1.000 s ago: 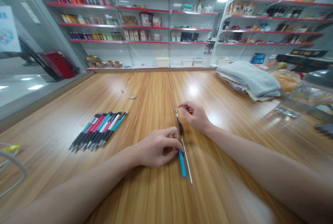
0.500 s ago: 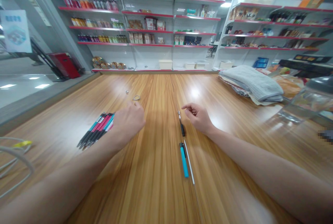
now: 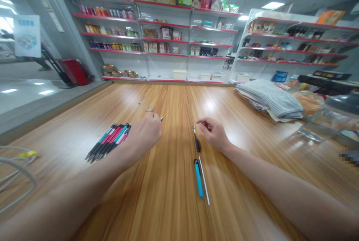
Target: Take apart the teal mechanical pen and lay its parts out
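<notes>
My left hand (image 3: pixel 147 132) is closed above the table, knuckles up, and a small metal tip (image 3: pixel 162 119) pokes out beyond its fingers. Behind it lie a metal ring (image 3: pixel 149 109) and a tiny shiny piece (image 3: pixel 139 102). Several ballpoint pens (image 3: pixel 108 142) in blue, pink and black rest side by side under my left forearm. My right hand (image 3: pixel 214 133) hovers with index finger and thumb apart, nothing visible between them. Left of it, pen parts form a line: a small metal and white piece (image 3: pixel 194 129), a black grip (image 3: pixel 197 145), a blue barrel (image 3: pixel 199 182) and a white refill (image 3: pixel 204 183).
Folded striped cloth (image 3: pixel 270 97) and a clear water jug (image 3: pixel 322 119) occupy the right side of the wooden table (image 3: pixel 168 196). A pale cable (image 3: pixel 32 175) loops at the left edge. Stocked shelves (image 3: pixel 165 39) stand beyond the table.
My left hand has shifted slightly right, and a metal tip now shows past its fingers. The right hand stays beside the pen parts. The camera view has tilted up a little.
</notes>
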`<action>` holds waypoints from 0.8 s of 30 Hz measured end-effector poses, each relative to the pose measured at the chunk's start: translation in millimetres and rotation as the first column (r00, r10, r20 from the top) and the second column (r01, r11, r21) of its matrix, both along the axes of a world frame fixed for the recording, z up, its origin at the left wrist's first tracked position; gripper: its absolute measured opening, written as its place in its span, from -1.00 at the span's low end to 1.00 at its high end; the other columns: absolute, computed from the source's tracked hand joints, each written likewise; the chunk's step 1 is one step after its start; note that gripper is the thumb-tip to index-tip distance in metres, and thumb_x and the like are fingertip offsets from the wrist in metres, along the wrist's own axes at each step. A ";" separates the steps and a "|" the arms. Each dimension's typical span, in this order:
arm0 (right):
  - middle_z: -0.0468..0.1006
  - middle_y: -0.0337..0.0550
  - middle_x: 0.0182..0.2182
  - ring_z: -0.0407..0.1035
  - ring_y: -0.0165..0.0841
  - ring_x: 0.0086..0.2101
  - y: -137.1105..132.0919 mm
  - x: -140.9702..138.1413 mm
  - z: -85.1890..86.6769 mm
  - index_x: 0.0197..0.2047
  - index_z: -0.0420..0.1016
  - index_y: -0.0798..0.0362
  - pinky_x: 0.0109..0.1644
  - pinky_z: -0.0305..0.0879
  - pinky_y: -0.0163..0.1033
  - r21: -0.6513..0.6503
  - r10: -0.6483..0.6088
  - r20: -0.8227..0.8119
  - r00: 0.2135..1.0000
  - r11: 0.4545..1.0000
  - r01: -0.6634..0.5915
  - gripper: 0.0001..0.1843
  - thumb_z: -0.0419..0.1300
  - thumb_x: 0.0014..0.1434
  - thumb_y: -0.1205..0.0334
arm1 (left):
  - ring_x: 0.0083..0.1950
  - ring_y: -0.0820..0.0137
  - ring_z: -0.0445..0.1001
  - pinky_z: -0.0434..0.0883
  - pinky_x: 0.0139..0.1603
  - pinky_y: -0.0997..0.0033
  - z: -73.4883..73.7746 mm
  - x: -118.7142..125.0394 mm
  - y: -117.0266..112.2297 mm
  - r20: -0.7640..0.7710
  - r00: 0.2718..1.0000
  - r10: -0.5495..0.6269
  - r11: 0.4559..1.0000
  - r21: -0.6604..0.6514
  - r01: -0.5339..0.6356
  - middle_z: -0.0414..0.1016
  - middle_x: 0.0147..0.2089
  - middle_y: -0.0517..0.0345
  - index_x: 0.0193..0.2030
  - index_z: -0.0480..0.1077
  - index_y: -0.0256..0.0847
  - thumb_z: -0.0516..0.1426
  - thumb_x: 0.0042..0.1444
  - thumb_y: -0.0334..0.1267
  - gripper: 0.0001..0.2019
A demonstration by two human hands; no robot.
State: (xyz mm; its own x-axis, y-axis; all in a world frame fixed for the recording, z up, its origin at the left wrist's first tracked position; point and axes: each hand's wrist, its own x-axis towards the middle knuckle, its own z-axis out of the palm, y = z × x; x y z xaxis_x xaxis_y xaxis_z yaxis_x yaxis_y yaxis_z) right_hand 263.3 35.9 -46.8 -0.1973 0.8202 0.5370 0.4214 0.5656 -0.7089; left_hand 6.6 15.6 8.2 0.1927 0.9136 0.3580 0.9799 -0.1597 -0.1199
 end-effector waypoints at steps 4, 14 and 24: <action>0.39 -0.13 -0.34 0.23 -0.42 -0.43 -11.8 -5.1 7.9 0.01 0.41 0.07 -0.43 0.19 -0.32 0.181 0.070 0.151 0.986 0.979 -0.097 -0.69 0.13 0.19 0.23 | -0.32 0.36 0.46 0.43 -0.35 0.39 11.3 23.9 -22.3 0.259 0.830 -0.494 0.842 0.379 0.383 0.41 -0.21 -0.04 -0.11 0.29 -0.31 -0.04 0.27 -0.28 -0.83; 0.35 -0.04 -0.20 0.30 -0.29 -0.18 -19.4 -8.4 10.5 -0.07 0.44 0.05 -0.13 0.31 -0.16 0.343 0.022 0.255 0.967 0.933 -0.111 -0.78 0.09 0.23 0.30 | -0.27 0.41 0.56 0.54 -0.22 0.31 -34.5 38.9 -29.4 0.849 -0.091 -0.521 0.748 0.505 0.430 0.43 -0.12 0.02 -0.07 0.21 -0.21 0.04 0.25 -0.33 -0.86; 0.37 -0.12 -0.42 0.26 -0.32 -0.34 -10.3 -3.4 4.6 -0.35 0.40 0.08 -0.24 0.18 -0.21 0.306 -0.022 0.298 0.954 0.949 -0.073 -0.75 -0.01 0.32 0.24 | -0.26 0.37 0.47 0.42 -0.26 0.35 -48.0 27.1 -4.0 0.954 0.148 -0.262 0.952 0.230 0.204 0.43 -0.26 0.11 -0.11 0.27 -0.24 0.10 0.19 -0.14 -0.77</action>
State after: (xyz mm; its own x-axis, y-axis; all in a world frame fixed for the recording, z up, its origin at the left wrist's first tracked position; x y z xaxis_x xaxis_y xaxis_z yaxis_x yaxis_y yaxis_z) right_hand 259.9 25.7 -42.1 -0.4042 0.6140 0.6780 0.5661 0.7501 -0.3418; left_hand 33.6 11.6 -39.7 -0.1314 0.8763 0.4635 0.2285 -0.4282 0.8743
